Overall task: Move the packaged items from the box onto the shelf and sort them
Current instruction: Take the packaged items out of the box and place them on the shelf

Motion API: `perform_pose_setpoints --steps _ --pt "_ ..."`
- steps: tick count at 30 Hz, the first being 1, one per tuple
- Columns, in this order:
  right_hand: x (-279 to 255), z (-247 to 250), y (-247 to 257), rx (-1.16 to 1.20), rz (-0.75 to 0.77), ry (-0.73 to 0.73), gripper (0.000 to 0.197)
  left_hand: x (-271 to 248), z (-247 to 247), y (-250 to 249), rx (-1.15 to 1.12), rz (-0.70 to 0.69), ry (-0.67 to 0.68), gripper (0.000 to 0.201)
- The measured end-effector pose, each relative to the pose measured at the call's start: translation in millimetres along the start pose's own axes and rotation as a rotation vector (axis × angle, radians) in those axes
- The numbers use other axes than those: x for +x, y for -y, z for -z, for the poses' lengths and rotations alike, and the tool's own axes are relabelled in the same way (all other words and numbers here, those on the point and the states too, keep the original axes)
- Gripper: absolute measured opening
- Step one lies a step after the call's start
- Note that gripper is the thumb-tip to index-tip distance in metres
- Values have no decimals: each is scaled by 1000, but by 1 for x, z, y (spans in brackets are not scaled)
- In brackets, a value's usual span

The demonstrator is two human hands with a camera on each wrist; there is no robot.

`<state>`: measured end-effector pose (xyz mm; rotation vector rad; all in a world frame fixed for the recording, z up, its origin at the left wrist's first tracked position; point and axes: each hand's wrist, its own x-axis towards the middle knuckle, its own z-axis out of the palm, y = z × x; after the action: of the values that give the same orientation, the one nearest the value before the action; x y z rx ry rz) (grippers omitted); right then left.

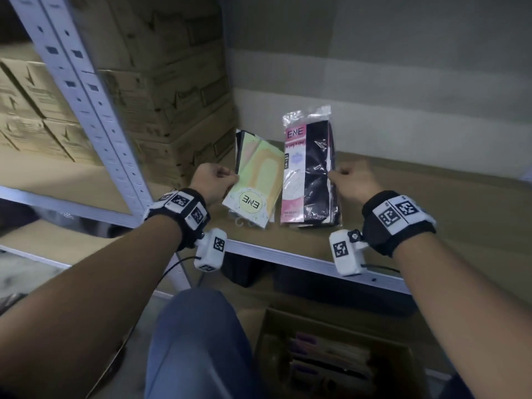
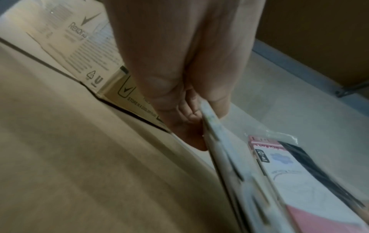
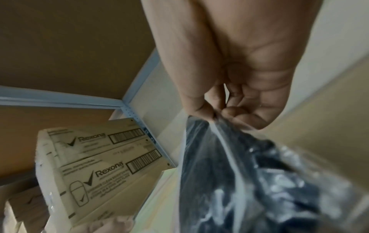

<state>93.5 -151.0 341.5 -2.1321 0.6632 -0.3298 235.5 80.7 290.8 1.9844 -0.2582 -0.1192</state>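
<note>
A pale yellow-green "ENE" package (image 1: 257, 184) lies at the front of a small stack on the brown shelf (image 1: 417, 203). My left hand (image 1: 214, 180) pinches the left edge of that package (image 2: 223, 157), thumb on top. To its right a clear plastic bag with a pink label and black cloth (image 1: 309, 174) lies on the shelf. My right hand (image 1: 349, 180) pinches the bag's right edge (image 3: 229, 165) between thumb and fingers. An open cardboard box (image 1: 336, 358) with several more packages stands on the floor below the shelf.
Stacked cardboard cartons (image 1: 172, 96) fill the shelf's left part, right behind the pale package. A grey perforated upright (image 1: 86, 93) stands at the left. The shelf's metal front rail (image 1: 302, 259) runs under my wrists. My knee in blue trousers (image 1: 198, 341) is beside the box.
</note>
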Motion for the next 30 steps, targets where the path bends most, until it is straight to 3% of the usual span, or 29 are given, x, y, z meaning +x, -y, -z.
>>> perform_pose_setpoints --steps 4,7,9,13,15,17,19,22,24,28,30 --pt "16 -21 -10 24 -137 70 31 16 -3 7 100 27 -12 13" --pt "25 -31 -20 10 -203 80 21 24 -7 7 164 64 -18 17" --pt "28 -35 -24 14 -218 68 13 26 -8 5 213 83 -27 11" --pt "26 -35 -28 64 -204 56 24 25 -8 -6 371 73 -14 28" --pt "18 -31 -25 52 -198 62 10 23 -7 -13 420 76 -3 29" --pt "10 -24 -24 -2 -169 44 25 20 -5 -18 486 91 47 32" --pt "4 -18 -28 -9 -148 36 26 12 -4 -24 560 84 96 32" --pt "-7 -6 -30 -4 -105 17 12 -4 -7 -35 602 -6 87 27" --pt "-18 2 -33 -9 -75 6 13 -18 -11 -45 610 -70 61 23" --pt "-45 20 -38 -14 8 -2 18 -49 -21 -64 598 -227 76 48" --pt "-57 28 -45 -25 34 -16 18 -68 -28 -73 582 -317 97 48"
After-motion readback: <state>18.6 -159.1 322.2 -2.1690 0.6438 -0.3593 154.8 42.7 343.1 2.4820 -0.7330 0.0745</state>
